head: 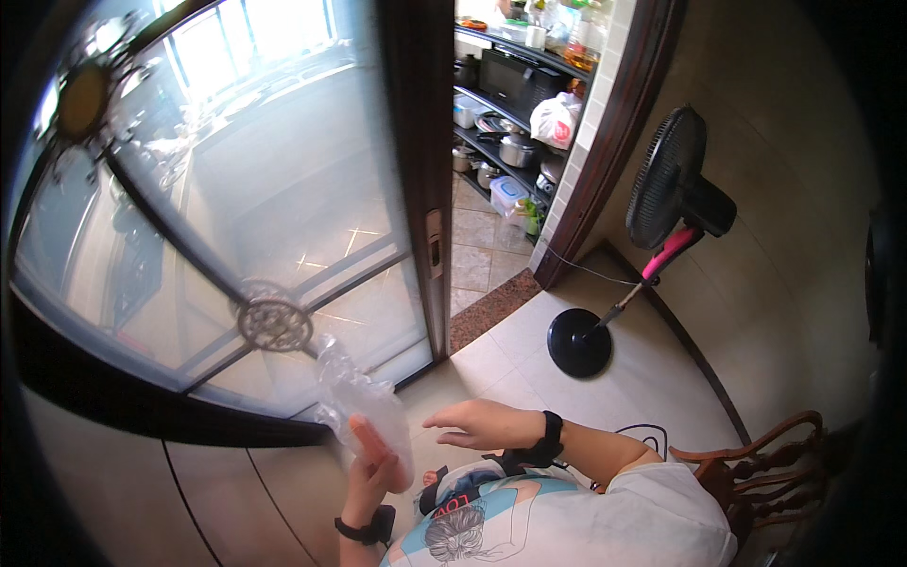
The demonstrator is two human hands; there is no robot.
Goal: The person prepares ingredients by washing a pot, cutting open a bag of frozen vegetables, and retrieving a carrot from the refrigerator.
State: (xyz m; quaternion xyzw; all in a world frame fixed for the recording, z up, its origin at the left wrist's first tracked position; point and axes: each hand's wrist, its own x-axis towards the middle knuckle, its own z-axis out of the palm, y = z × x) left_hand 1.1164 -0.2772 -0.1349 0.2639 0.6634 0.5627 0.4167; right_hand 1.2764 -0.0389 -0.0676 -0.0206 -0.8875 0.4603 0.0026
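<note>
My left hand (372,482) grips a clear plastic bag (340,368) with orange, elongated pieces inside that look like carrots (372,443). The bag's loose, crumpled top rises above the fingers towards the glass door. To the right of it, my right hand (471,424) hovers apart from the bag, its thumb away from the extended fingers and nothing in its grasp. Both wrists wear black straps.
A dark-framed sliding glass door (418,177) stands partly open before me. Through the gap are a stone threshold (489,308) and a black shelf rack (496,106) with pots and a microwave. At right stand a pedestal fan (581,344) with a trailing cord and a wooden chair (751,461).
</note>
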